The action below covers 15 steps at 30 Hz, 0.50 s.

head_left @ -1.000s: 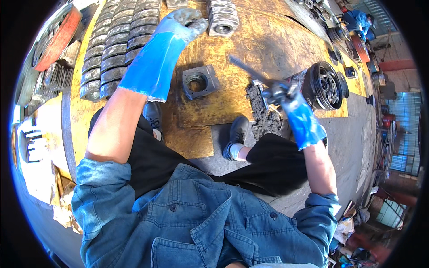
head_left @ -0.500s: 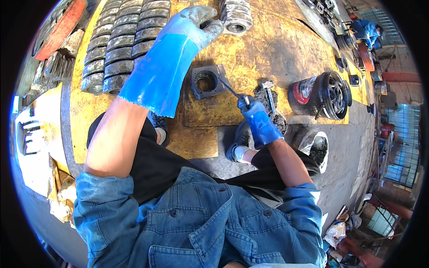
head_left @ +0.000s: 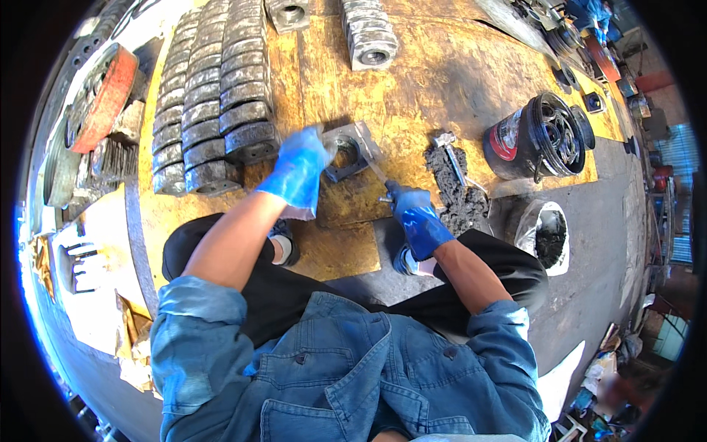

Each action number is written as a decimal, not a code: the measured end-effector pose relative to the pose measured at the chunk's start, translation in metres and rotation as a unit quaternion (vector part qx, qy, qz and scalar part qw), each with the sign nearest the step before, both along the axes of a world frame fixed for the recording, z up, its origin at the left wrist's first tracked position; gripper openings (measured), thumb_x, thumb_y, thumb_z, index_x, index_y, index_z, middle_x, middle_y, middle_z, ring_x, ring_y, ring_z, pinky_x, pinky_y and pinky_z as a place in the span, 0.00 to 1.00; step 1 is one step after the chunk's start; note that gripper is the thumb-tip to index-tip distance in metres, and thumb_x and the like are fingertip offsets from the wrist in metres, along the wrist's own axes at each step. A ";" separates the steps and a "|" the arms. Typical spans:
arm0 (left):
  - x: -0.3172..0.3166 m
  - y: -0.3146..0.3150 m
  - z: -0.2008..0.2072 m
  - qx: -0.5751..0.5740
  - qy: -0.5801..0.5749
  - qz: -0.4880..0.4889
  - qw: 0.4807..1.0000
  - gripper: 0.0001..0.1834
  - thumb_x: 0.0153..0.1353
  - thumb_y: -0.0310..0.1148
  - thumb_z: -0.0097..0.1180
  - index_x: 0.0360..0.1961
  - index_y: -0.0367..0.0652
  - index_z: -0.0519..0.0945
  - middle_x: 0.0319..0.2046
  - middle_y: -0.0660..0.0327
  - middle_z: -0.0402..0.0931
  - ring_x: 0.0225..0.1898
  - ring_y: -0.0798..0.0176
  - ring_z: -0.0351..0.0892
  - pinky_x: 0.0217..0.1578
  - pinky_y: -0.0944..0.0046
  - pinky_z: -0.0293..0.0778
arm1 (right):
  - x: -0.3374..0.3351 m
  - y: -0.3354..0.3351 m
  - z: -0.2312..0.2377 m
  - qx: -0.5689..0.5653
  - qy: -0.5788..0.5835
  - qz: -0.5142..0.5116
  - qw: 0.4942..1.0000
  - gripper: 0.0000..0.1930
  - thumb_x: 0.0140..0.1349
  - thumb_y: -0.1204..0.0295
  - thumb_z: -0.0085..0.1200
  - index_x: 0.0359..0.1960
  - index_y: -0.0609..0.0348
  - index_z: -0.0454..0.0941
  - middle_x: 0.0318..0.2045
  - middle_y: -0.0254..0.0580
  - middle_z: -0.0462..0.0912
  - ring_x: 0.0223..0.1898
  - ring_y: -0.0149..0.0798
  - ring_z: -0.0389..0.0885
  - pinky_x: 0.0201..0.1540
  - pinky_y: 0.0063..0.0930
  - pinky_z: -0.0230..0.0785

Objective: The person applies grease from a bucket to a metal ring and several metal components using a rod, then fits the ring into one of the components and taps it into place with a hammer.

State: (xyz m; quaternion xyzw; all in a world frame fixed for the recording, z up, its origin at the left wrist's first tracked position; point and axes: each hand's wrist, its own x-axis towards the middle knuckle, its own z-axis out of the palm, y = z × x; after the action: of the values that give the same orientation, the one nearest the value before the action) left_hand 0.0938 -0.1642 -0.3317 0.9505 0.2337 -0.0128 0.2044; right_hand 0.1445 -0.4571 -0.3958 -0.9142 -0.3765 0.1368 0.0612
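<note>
A square grey metal block with a round bore (head_left: 351,149) lies on the yellow, stained work surface in front of me. My left hand (head_left: 303,156), in a blue glove, is closed on the block's left edge; its fingertips are blurred. In my right hand (head_left: 412,202), gloved in blue too, is a flat-bladed tool (head_left: 376,163) with a dark handle. Its blade lies along the block's right side; whether it is a file or a scraper I cannot tell. A hammer (head_left: 453,158) rests on dark, greasy debris (head_left: 464,206) right of that hand.
Long rows of curved metal parts (head_left: 247,110) stand at the left. Similar blocks (head_left: 372,48) are lined up farther back, near a single block (head_left: 291,15). A black bucket (head_left: 515,144) holding dark rings stands right, with a white sack (head_left: 549,236) nearer me. Another person (head_left: 589,15) is far right.
My left hand has come back from the far row of blocks and down onto the near block. The tool in my right hand now lies against the block's side. The view has shifted.
</note>
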 end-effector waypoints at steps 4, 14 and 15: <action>-0.017 -0.007 -0.060 -0.044 -0.004 0.030 0.999 0.30 0.53 0.53 0.63 0.43 0.35 0.81 0.39 0.42 0.82 0.45 0.41 0.81 0.46 0.51 0.77 | -0.005 0.008 0.012 -0.092 0.039 0.006 0.995 0.16 0.70 0.61 0.38 0.55 0.44 0.72 0.40 0.46 0.84 0.43 0.50 0.84 0.42 0.56 0.70; 0.023 -0.034 -0.280 -0.293 0.049 0.147 0.943 0.22 0.69 0.49 0.43 0.43 0.46 0.83 0.40 0.48 0.82 0.42 0.45 0.82 0.43 0.51 0.77 | 0.000 0.011 -0.008 -0.039 0.010 0.072 0.997 0.20 0.59 0.73 0.51 0.56 0.56 0.71 0.30 0.51 0.84 0.30 0.56 0.84 0.28 0.49 0.73; 0.022 -0.034 -0.290 -0.438 0.021 0.221 0.871 0.21 0.69 0.48 0.44 0.44 0.46 0.83 0.40 0.49 0.83 0.41 0.45 0.82 0.43 0.51 0.76 | -0.002 0.019 0.012 -0.041 0.006 0.085 0.996 0.21 0.59 0.74 0.52 0.56 0.57 0.71 0.29 0.51 0.83 0.30 0.56 0.83 0.27 0.50 0.72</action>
State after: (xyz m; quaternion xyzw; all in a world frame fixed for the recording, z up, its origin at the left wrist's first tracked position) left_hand 0.1161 -0.1979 -0.6217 0.6866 0.4125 -0.0886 0.5921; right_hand 0.1429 -0.4383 -0.3836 -0.8798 -0.4464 0.1627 0.0138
